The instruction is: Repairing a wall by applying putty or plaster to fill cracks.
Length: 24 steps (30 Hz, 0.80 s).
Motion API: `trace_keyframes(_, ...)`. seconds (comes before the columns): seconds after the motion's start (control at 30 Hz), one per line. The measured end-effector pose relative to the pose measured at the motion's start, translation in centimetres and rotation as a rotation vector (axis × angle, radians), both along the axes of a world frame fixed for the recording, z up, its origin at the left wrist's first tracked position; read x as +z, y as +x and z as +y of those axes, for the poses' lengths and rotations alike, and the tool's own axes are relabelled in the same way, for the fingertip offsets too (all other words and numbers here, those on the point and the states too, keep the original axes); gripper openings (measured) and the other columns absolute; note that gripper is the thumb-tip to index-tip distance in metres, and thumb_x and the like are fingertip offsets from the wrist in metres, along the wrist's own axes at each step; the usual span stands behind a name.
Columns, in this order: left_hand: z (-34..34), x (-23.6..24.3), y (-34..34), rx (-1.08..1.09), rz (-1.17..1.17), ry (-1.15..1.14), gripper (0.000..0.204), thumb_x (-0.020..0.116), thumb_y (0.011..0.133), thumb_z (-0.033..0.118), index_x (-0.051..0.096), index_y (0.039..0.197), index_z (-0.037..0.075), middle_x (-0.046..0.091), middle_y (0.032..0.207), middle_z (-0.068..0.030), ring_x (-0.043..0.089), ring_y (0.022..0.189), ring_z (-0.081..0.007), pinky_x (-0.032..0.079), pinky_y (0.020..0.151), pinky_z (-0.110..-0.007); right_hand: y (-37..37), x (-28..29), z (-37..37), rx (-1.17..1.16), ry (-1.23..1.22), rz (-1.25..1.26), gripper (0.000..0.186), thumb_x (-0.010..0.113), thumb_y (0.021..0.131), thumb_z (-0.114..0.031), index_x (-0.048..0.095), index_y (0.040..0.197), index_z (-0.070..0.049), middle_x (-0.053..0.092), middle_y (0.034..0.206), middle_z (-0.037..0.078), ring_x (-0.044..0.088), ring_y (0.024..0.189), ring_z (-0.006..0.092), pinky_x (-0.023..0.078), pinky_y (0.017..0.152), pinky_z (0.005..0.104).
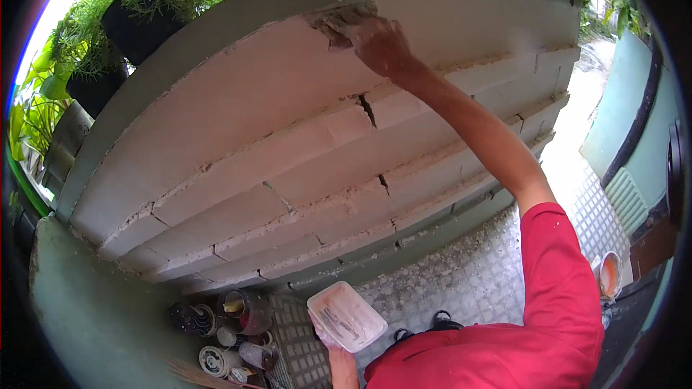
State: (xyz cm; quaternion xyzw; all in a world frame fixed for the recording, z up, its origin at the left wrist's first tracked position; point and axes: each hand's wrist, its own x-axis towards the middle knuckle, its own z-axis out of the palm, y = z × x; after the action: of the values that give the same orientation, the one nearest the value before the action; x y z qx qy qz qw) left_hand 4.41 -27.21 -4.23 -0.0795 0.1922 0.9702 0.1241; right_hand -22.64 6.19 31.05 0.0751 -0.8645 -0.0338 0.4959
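My left hand [329, 338] grips the edge of a white rectangular plastic tub [347, 317], low in front of me. Inside the tub are pinkish-white smears and a thin layer of paste. My right arm, in a red sleeve, stretches up to the top of the pale block wall [288, 94]. Up there my right hand [382, 45] is closed and smeared by motion, and what it holds cannot be made out. It is at a rough grey patch [342, 23] just under the wall's grey-green top edge.
Cracks and ledges run along the wall's stepped courses. Potted plants [155, 11] stand on top at the left. Containers [231, 331] crowd the lower left corner beside a green side wall [94, 302]. The tiled floor [447, 295] is spattered. A bucket [610, 274] stands at right.
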Motion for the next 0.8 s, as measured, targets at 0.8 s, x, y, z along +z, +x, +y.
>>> trace_keyframes(0.8, 2.1, -0.8, -0.8, 0.05, -0.005, -0.058, 0.061, 0.043, 0.086, 0.056, 0.045, 0.13, 0.014, 0.05, 0.128, -0.0111, 0.054, 0.109, -0.0354, 0.046, 0.089, -0.054, -1.1, -7.1, -2.0, -0.208, -0.63, 0.033, 0.049, 0.047, 0.083, -0.015, 0.041, 0.131, -0.01, 0.052, 0.12, 0.014, 0.048, 0.108, 0.0344, 0.04, 0.088, 0.0495)
